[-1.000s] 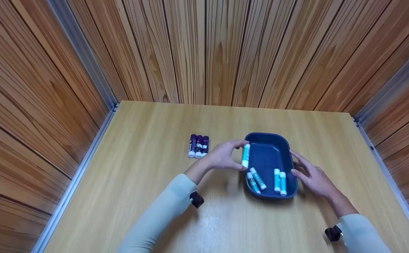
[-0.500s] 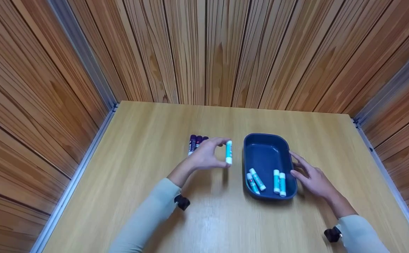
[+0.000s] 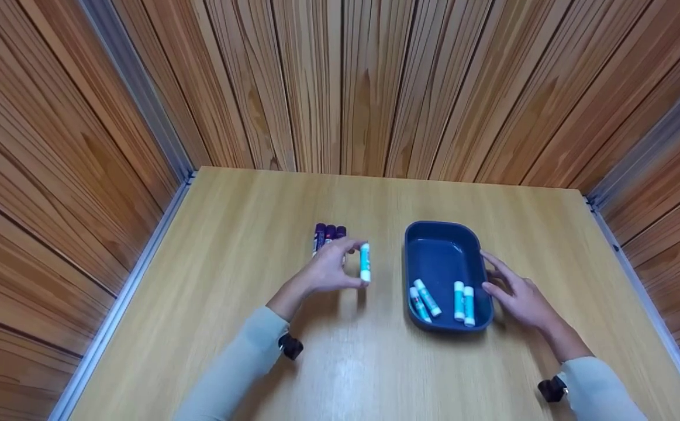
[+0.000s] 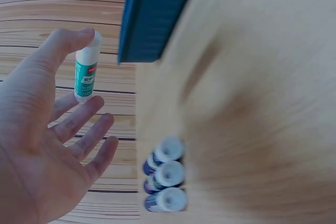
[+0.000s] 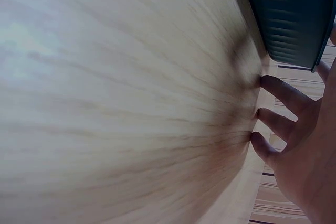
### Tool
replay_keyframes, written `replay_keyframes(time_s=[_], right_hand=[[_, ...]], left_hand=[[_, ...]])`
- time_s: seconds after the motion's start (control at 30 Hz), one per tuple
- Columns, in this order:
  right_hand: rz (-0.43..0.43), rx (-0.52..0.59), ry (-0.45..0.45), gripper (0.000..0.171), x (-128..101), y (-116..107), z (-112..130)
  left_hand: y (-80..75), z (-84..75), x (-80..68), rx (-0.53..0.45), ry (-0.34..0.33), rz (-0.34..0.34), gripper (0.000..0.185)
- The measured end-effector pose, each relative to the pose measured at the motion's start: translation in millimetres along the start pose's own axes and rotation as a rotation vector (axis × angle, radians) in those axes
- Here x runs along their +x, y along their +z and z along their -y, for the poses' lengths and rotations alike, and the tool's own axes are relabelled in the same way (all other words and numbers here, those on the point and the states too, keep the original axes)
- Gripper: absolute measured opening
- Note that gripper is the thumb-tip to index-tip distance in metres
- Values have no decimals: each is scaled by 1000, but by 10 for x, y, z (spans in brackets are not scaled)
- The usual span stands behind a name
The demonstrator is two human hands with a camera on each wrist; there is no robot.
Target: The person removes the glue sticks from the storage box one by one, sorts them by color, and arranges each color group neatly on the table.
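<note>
Three purple-capped glue sticks (image 3: 329,235) lie side by side on the smooth wooden table (image 3: 228,280). Just beside them the left hand (image 3: 328,270) pinches a teal-and-white glue stick (image 3: 365,262) upright above the wood. Rightward, the rounded dark-blue plastic tray (image 3: 442,251) holds four teal sticks (image 3: 442,299), the right hand (image 3: 518,298) resting relaxed against its side.

Three purple glue sticks (image 3: 329,236) are lying side by side at mid-frame on the wooden tabletop (image 3: 246,245); wood-panelled walls (image 3: 375,82) are filling the upper frame.

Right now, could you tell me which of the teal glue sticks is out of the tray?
The teal glue stick pinched in the left hand; the other four lie inside the blue tray.
</note>
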State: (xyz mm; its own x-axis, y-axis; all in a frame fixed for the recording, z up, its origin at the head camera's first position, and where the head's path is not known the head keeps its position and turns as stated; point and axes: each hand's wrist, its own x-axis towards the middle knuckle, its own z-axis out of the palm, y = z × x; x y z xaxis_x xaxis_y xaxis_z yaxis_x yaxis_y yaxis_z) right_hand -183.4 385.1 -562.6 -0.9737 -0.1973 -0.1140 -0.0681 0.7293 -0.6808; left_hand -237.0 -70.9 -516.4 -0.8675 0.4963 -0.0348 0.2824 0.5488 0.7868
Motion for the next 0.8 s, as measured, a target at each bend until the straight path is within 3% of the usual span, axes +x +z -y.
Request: replay_keyframes(time_s=[0.33, 0.8], right_hand=[[-4, -7, -4, 74, 4, -3, -12], [-16, -10, -41, 73, 17, 1, -8]], left_hand=[[166, 237, -143, 65, -103, 65, 89], [202, 437, -243, 182, -175, 76, 91]])
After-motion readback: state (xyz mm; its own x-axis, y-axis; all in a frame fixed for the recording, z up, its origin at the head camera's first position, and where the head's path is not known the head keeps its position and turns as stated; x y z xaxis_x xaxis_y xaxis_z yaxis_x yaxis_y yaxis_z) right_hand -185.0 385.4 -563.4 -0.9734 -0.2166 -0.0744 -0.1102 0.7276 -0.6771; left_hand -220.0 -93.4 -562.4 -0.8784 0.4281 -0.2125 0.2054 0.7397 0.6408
